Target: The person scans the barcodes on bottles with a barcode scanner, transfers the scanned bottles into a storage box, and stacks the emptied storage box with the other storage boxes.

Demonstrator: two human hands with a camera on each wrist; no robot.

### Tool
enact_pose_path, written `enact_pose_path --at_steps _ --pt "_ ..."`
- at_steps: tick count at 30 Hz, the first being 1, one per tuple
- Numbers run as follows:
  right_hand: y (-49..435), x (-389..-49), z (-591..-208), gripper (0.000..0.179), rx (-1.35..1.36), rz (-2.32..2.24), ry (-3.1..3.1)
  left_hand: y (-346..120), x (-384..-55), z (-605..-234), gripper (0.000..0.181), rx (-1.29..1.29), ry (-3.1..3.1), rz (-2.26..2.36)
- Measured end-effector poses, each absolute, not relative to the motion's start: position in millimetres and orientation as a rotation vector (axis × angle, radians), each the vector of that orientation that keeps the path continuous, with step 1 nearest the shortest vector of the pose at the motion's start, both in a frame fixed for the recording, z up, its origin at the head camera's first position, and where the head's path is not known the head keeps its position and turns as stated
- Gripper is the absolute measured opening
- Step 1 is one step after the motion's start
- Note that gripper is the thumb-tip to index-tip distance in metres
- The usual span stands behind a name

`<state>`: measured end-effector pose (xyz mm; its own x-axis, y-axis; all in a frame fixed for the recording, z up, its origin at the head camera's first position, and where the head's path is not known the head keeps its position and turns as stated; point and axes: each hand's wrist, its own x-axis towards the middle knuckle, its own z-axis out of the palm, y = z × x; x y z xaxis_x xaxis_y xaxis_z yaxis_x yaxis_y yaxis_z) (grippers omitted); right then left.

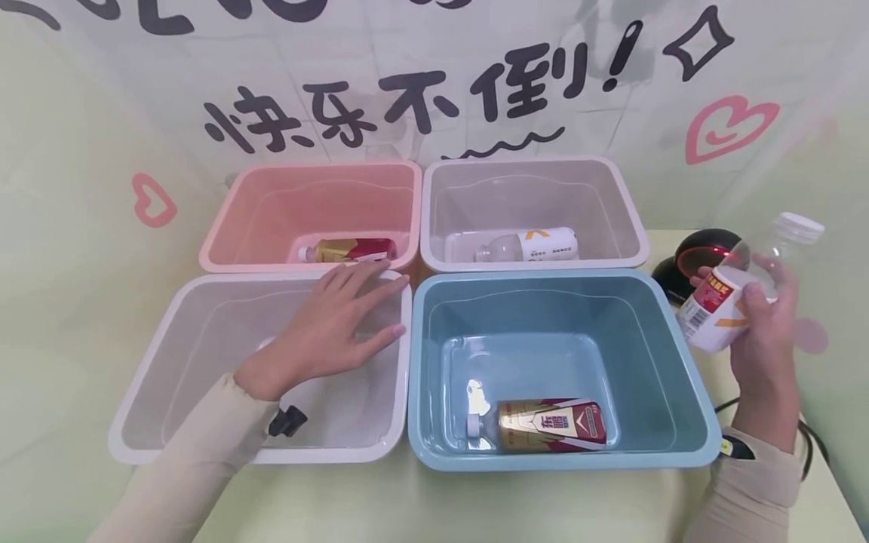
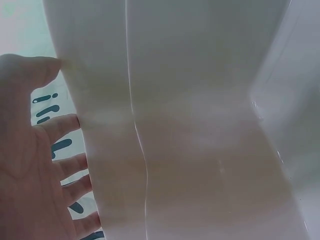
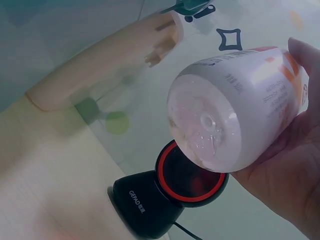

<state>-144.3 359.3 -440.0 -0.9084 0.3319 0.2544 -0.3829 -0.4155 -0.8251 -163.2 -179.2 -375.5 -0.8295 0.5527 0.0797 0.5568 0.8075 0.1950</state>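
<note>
My right hand (image 1: 767,339) grips a clear plastic bottle with a white cap and a white, red and orange label (image 1: 713,309). The bottle is tilted, cap up and to the right, with a barcode on its label. Its base (image 3: 207,122) overlaps a black barcode scanner (image 3: 145,200) with a red ring in the right wrist view. Over the front left white bin (image 1: 197,339) lies my left hand (image 1: 333,324), fingers extended, holding nothing. In the left wrist view its fingertips (image 2: 85,162) are right at the bin's edge.
The front right blue bin (image 1: 543,309) holds a gold-and-red labelled bottle (image 1: 550,426). A similar bottle (image 1: 356,250) lies in the pink bin (image 1: 312,204) behind. A white-labelled bottle (image 1: 546,245) lies in the back right greyish bin (image 1: 523,204). Cables (image 1: 808,445) run along the right side.
</note>
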Motion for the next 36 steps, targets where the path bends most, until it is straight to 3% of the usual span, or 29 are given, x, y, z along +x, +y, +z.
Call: enact_pose_path --at_steps 6,17,27,36 --pt "360 -144 -438 0.048 -0.116 2.258 -1.454 -178 -165 -375 0.073 -0.914 -2.961 -0.330" --pt "366 -146 -443 0.052 0.076 2.388 -1.339 -177 -165 -377 0.073 -0.923 -2.957 -0.329" --pt "360 -149 -442 0.042 -0.114 2.321 -1.354 -180 -165 -376 0.072 -0.916 -2.961 -0.337" --pt "356 -149 -438 0.052 -0.162 2.240 -1.383 -180 -165 -372 0.069 -0.922 -2.959 -0.313"
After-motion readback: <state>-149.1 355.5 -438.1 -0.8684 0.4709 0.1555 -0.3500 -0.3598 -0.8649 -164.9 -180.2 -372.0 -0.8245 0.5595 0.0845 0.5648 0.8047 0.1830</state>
